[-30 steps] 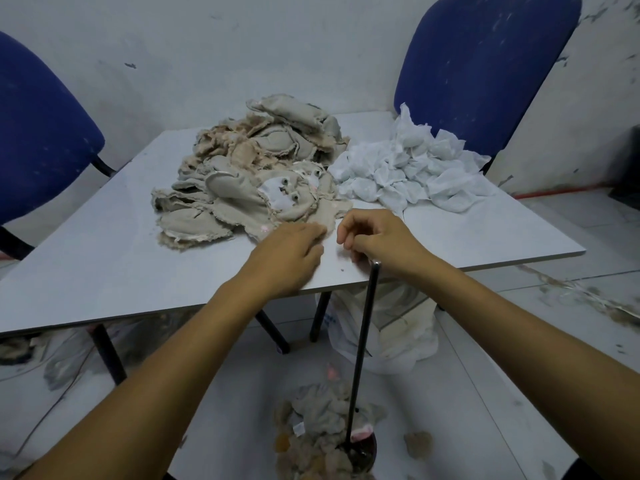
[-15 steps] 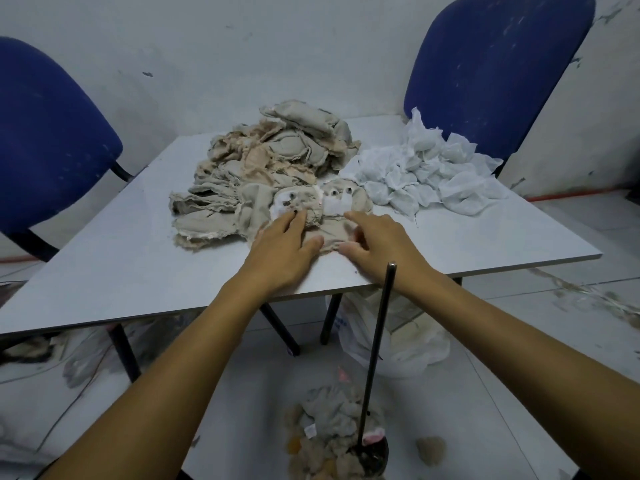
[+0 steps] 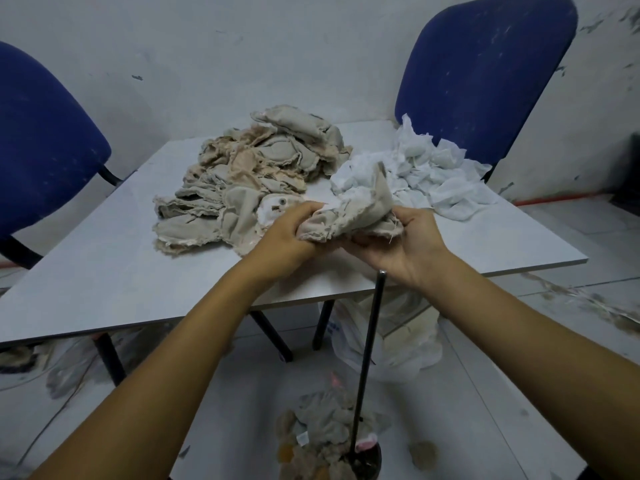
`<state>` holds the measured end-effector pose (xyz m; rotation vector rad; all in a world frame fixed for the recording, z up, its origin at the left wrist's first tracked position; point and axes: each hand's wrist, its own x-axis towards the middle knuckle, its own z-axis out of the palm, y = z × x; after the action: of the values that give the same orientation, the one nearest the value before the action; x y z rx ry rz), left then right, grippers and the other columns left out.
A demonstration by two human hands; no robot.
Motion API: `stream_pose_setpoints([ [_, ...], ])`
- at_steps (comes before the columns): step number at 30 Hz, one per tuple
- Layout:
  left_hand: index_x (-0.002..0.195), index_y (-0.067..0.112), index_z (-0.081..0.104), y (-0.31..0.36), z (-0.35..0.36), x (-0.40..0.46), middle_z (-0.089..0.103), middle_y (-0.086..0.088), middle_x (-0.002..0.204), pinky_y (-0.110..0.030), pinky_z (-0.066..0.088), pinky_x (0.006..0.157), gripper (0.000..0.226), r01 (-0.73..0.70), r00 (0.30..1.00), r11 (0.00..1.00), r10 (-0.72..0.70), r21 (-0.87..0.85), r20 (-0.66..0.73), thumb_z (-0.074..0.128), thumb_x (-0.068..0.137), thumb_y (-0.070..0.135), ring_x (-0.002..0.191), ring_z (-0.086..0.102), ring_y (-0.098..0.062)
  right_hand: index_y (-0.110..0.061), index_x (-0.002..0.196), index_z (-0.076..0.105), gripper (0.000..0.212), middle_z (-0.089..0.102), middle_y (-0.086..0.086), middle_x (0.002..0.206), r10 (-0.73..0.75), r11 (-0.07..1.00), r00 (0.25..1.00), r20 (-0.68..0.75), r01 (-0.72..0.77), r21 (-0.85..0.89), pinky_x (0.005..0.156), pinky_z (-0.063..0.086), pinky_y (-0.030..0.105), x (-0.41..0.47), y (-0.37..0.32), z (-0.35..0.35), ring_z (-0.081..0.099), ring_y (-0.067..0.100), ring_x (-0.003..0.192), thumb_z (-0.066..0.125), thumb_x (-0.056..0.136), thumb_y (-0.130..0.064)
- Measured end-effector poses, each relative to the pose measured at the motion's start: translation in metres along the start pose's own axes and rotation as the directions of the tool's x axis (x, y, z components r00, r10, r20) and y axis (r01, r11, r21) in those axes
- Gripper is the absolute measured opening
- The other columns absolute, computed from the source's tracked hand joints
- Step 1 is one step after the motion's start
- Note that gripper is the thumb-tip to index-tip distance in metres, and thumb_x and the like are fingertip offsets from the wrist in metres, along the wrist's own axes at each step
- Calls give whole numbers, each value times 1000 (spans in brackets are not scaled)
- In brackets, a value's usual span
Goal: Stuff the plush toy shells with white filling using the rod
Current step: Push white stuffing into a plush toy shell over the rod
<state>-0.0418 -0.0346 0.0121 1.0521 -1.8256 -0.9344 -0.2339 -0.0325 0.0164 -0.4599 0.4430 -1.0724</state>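
Observation:
Both hands hold one beige plush shell point(image 3: 360, 213) just above the white table point(image 3: 104, 271). My left hand point(image 3: 287, 237) grips its left end and my right hand point(image 3: 408, 240) grips its right end from below. Behind my left hand lies a heap of flat beige shells point(image 3: 249, 178). White filling point(image 3: 433, 174) is piled at the table's back right. A black rod point(image 3: 369, 358) stands upright on a round base on the floor, below my right wrist, with neither hand touching it.
Two blue chairs stand by the table, one on the left point(image 3: 41, 147) and one at the back right point(image 3: 485, 71). A pile of plush pieces point(image 3: 322, 438) lies on the floor around the rod's base. A white plastic bag point(image 3: 398, 334) sits under the table.
Both hands lay on a shell at the heap's front edge. They have now lifted it off the table and hold it bunched between them.

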Motion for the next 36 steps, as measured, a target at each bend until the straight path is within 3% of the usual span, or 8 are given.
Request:
stream_pose_setpoints([
  [3, 99, 26, 63, 3, -3, 2, 68, 1, 99, -31, 57, 67, 36, 37, 984, 975, -75, -220, -163, 73, 82, -5, 85, 68, -11, -2, 99, 69, 34, 70, 20, 101, -127, 922, 969, -213, 37, -385, 76, 60, 47, 3, -5, 7, 71, 31, 86, 37, 97, -10],
  [7, 109, 38, 52, 2, -20, 6, 58, 18, 116, -18, 47, 75, 37, 126, 938, 989, -91, 84, -335, 77, 82, 45, 101, 57, 1, -18, 108, 58, 20, 57, -2, 102, -742, 37, 666, 84, 166, -985, 83, 47, 34, 7, -2, -9, 57, 21, 101, 41, 105, -29],
  [11, 126, 36, 44, -1, -28, 6, 50, 7, 126, -35, 43, 92, 58, 219, 964, 950, -175, 224, -199, 73, 80, 55, 114, 51, -16, -22, 124, 65, 31, 53, 4, 129, -279, -526, 671, 687, 492, -694, 99, 40, 31, 0, -2, -11, 48, 22, 117, 50, 99, -34],
  [13, 134, 38, 42, 0, -22, 3, 47, 3, 124, -35, 41, 93, 62, 160, 976, 935, -102, 315, -193, 74, 81, 48, 115, 46, -16, -30, 135, 59, 37, 52, 0, 133, -7, -589, 825, 565, 453, -669, 96, 45, 36, 4, 2, -11, 51, 21, 117, 55, 99, -27],
  [17, 107, 18, 64, -1, -9, -2, 50, -1, 106, -38, 44, 88, 22, -43, 934, 767, 258, 640, -248, 70, 89, 29, 104, 47, -20, -35, 134, 55, 39, 49, -4, 102, -96, -647, 903, 419, 263, -715, 78, 50, 40, 10, 2, -11, 54, 20, 90, 61, 95, -30],
  [20, 109, 22, 62, -7, -5, -7, 49, 0, 111, -28, 37, 85, 29, -62, 998, 771, 52, 634, 34, 71, 87, 37, 105, 46, -15, -33, 123, 52, 30, 61, -2, 82, -100, -617, 908, 408, 265, -741, 74, 53, 43, 6, 0, -9, 58, 21, 78, 61, 95, -31],
  [28, 81, 13, 62, -6, -5, -5, 53, 0, 94, -15, 38, 74, 17, -66, 996, 860, 89, 506, -22, 69, 84, -2, 89, 51, -16, -43, 126, 52, 31, 53, -4, 62, 70, -527, 952, 298, 289, -799, 66, 45, 35, -6, -11, -3, 47, 8, 61, 61, 97, -38],
  [36, 96, 22, 53, 0, 3, -5, 59, 9, 91, -22, 47, 72, 31, -43, 995, 925, 4, 378, 102, 80, 81, 25, 85, 58, -7, -29, 91, 63, 25, 47, -6, 112, 23, -821, 859, 511, 308, -481, 79, 40, 34, -7, -18, -9, 37, 17, 103, 67, 85, -52],
])
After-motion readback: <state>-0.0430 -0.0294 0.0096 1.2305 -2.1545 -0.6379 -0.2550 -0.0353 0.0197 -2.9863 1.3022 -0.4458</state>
